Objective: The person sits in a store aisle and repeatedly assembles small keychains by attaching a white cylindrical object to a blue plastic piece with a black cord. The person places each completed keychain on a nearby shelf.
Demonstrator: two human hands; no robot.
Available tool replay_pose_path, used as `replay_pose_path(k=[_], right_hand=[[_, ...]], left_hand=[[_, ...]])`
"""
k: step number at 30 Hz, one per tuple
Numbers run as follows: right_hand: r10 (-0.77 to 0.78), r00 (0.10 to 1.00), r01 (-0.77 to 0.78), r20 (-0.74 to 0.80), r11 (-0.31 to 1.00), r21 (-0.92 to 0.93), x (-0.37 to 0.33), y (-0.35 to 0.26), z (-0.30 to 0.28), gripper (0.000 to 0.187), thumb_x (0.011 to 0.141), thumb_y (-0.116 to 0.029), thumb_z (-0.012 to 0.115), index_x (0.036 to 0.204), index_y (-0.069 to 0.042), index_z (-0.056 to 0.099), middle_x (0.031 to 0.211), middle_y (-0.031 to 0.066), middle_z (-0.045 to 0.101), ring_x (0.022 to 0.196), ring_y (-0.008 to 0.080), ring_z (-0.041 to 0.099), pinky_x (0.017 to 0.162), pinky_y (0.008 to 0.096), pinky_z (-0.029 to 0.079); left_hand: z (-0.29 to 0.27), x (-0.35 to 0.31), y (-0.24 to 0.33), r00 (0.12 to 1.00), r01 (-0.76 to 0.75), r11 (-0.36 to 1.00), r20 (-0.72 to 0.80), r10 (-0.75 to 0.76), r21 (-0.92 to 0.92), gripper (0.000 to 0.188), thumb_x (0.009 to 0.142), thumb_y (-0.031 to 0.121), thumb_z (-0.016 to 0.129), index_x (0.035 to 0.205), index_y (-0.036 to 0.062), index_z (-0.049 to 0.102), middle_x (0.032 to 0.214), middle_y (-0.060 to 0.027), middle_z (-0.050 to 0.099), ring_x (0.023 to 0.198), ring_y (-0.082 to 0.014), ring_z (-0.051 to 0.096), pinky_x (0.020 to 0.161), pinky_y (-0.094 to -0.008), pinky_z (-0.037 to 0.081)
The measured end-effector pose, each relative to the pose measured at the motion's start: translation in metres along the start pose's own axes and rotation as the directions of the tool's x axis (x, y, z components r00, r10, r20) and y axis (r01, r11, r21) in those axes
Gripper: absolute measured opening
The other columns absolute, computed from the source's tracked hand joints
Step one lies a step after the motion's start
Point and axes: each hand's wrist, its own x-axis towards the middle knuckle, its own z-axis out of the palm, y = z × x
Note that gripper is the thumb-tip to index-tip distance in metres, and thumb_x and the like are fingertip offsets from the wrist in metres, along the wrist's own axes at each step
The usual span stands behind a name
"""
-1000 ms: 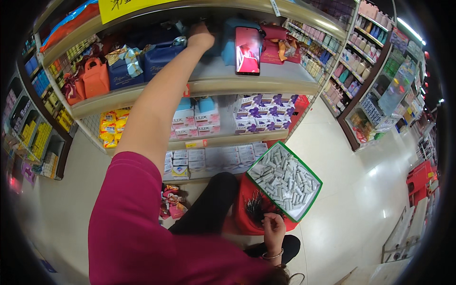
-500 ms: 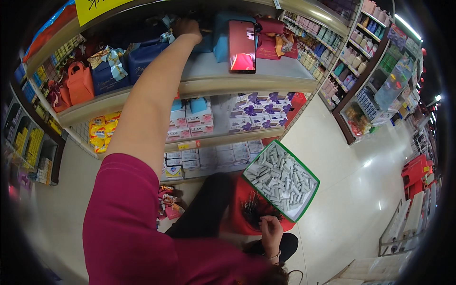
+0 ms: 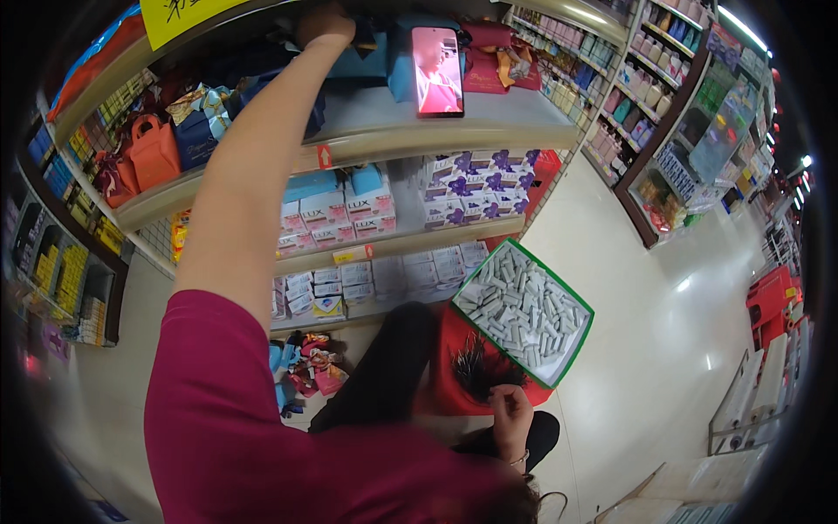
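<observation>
My left hand reaches up onto the upper shelf among dark blue and teal gift bags with ribbons; its fingers are hidden and blurred. At lower right, my right hand is closed with fingertips pressed together, beside a bunch of thin black strands on a red surface. Whatever it pinches is too small to make out. Just beyond it, a green-rimmed box holds many small grey-white pieces. A phone with its screen lit stands upright on the shelf.
Coral handbags and a crimson bag share the upper shelf. Below are white-and-purple boxes and white-and-pink boxes. Ribboned items lie on the floor by my knee. Shelves of bottles stand at right.
My left hand has moved slightly up and left on the shelf, and the view has shifted. My right hand stays by the black strands. The phone's screen picture differs.
</observation>
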Motion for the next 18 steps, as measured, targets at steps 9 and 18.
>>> replay_pose_path(k=[9,18], right_hand=[[-0.139,0.990,0.140,0.015,0.981,-0.136,0.001,-0.006,0.003,0.005,0.090,0.000,0.061,0.094,-0.002,0.064,0.082,0.0034,0.063,0.074,0.0089,0.060,0.067,0.0221,0.048],[0.011,0.998,-0.018,-0.069,0.994,-0.107,-0.008,0.000,-0.006,0.008,0.088,0.000,0.062,0.096,-0.001,0.065,0.085,0.0066,0.065,0.073,0.0103,0.063,0.066,0.0238,0.050]], left_hand=[[-0.032,-0.061,-0.001,0.881,-0.350,0.806,-0.461,0.110,-0.477,0.020,0.082,0.010,0.055,0.096,0.0016,0.065,0.100,-0.0262,0.066,0.096,-0.0379,0.064,0.084,-0.0471,0.048],[-0.094,-0.191,0.017,0.740,0.213,0.075,0.211,0.639,-0.974,0.022,0.093,0.021,0.060,0.109,0.0066,0.064,0.096,-0.0001,0.065,0.087,-0.0106,0.061,0.075,-0.0237,0.049]])
